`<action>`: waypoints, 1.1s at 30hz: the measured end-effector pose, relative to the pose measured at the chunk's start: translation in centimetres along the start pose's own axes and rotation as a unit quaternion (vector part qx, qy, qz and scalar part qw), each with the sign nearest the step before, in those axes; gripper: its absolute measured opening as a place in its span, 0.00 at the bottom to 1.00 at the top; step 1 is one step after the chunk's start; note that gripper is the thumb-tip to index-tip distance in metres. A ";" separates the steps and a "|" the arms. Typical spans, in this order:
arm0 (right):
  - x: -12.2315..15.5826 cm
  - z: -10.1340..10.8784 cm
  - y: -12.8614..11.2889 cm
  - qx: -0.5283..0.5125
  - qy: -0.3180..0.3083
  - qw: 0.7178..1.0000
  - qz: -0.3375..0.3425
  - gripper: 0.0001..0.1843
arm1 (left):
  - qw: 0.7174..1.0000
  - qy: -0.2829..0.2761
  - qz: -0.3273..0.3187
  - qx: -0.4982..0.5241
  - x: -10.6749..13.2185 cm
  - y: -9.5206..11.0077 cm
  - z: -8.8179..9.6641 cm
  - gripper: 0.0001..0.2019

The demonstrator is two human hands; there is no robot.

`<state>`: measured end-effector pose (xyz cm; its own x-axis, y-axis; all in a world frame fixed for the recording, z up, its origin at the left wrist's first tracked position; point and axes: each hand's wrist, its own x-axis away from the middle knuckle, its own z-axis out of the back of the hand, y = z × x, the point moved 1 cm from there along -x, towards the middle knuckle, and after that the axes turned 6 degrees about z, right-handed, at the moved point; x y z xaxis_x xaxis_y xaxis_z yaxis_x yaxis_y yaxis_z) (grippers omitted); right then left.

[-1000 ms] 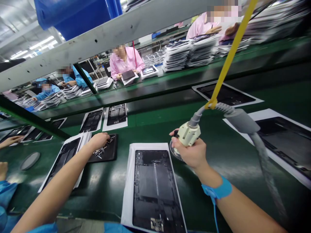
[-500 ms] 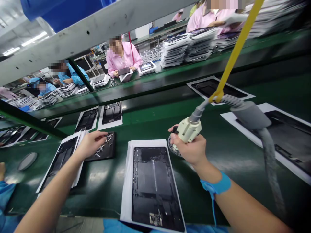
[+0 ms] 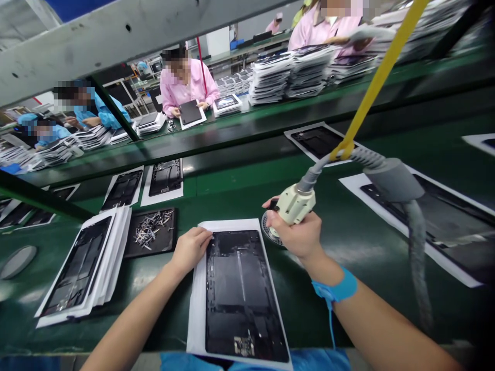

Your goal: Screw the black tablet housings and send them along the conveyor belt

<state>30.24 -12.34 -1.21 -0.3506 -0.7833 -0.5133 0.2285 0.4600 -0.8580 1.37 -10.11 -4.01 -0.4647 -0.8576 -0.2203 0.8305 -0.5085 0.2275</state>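
Note:
My left hand (image 3: 192, 249) rests at the upper left corner of a black tablet housing (image 3: 235, 278), its fingers pinched together. Whatever they hold is too small to make out. The housing lies on white sheets (image 3: 198, 309) in front of me. My right hand (image 3: 301, 234), a blue strap round its wrist, is wrapped around a cream corded tool (image 3: 296, 202) that looks like an electric screwdriver. Its lower end is over a round perforated disc (image 3: 266, 229), right of the housing's top. Left of my left hand is a black tray (image 3: 164, 239) with a pile of small metallic parts (image 3: 151, 226).
A yellow strap (image 3: 381, 77) and a thick grey cable (image 3: 417, 268) hang at the right. Housings on sheets lie around, one (image 3: 79, 263) atop a stack at left. A grey round disc (image 3: 18, 262) lies far left. Co-workers sit beyond, by paper stacks (image 3: 270, 77).
My left hand has moved right from the pile in the black tray to the housing's upper left corner. My right hand keeps its grip on the tool. The view has shifted slightly.

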 end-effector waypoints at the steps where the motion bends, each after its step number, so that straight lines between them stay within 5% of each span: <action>1: 0.0 0.0 0.0 -0.002 0.000 1.000 0.000 0.08 | 1.000 -0.003 -0.002 -0.023 -0.1 0.0 -0.1 0.13; 8: 0.1 0.2 0.0 -0.019 -0.001 0.999 0.027 0.08 | 0.989 -0.058 0.000 -0.133 0.4 0.8 0.2 0.11; 15: 0.0 0.7 0.6 -0.001 0.021 0.998 0.060 0.09 | 0.982 -0.030 -0.040 -0.183 1.9 2.5 0.6 0.13; 21: 0.2 0.9 1.0 0.030 0.031 0.997 0.066 0.08 | 0.986 0.017 -0.098 -0.131 2.1 1.4 0.4 0.14; 33: 0.4 0.5 1.3 0.031 0.031 0.996 0.075 0.08 | 0.996 0.070 -0.055 0.015 0.9 -0.5 -0.3 0.10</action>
<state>30.86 -12.29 -2.48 -0.3638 -0.6789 -0.6377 0.3385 0.5415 -0.7696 0.62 -10.62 -4.57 -0.5039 -0.7782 -0.3749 0.7657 -0.6033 0.2230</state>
